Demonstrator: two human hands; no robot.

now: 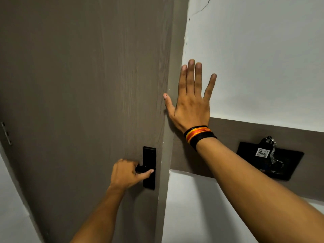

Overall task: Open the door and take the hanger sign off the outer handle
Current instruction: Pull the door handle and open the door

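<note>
A grey-brown wood-grain door (87,85) fills the left and centre and sits shut in its frame (168,146). On its right side is a black handle plate (149,155). My left hand (127,174) is wrapped around the black lever handle (140,169), thumb resting on the plate. My right hand (191,99) lies flat with fingers spread on the frame and the white wall, just right of the door's edge. A striped band circles that wrist. The hanger sign and the outer handle are hidden behind the door.
A black wall holder (270,160) with a key bunch and a small numbered tag (262,152) sits on a grey-brown wall strip at the right. A door hinge (6,133) shows at the far left. White wall (263,58) surrounds the frame.
</note>
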